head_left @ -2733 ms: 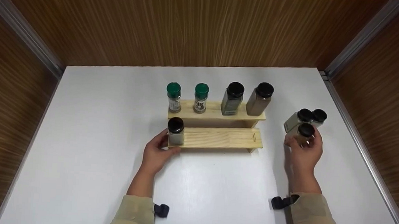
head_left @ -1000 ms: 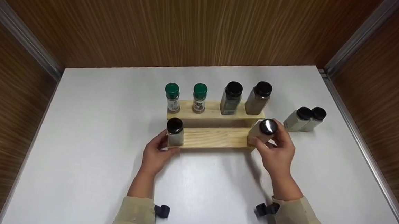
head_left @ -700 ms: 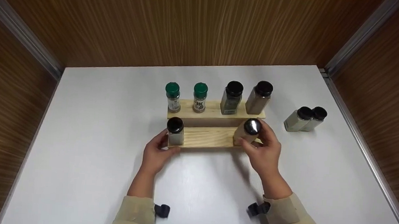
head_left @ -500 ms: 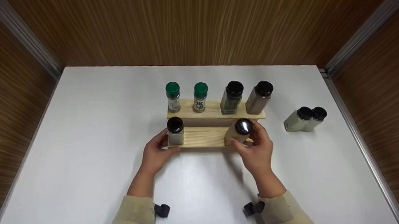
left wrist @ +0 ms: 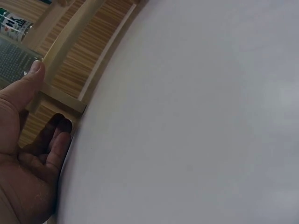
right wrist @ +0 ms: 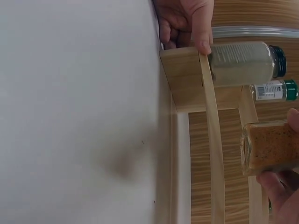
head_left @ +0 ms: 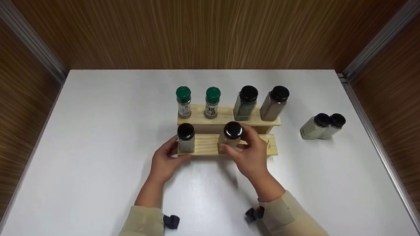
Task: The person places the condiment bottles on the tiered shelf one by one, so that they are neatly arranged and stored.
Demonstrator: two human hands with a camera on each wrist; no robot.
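A two-step wooden spice rack stands on the white table. My left hand grips its lower left end, thumb on the front edge and fingers at the side. Beside that hand, a black-capped jar of pale contents stands on the lower step. My right hand holds a black-capped spice jar, whose contents look orange-brown with dark specks. It is over the middle of the lower step; in the right wrist view a gap shows between its base and the shelf.
On the upper step stand two green-capped bottles and two taller black-capped jars. Two more black-capped jars stand close together on the table at the right. Wood-grain panels enclose the back and sides.
My right hand took the jar from the group at the right and carried it left over the lower step, past its right end to the middle. The left hand has stayed on the rack.
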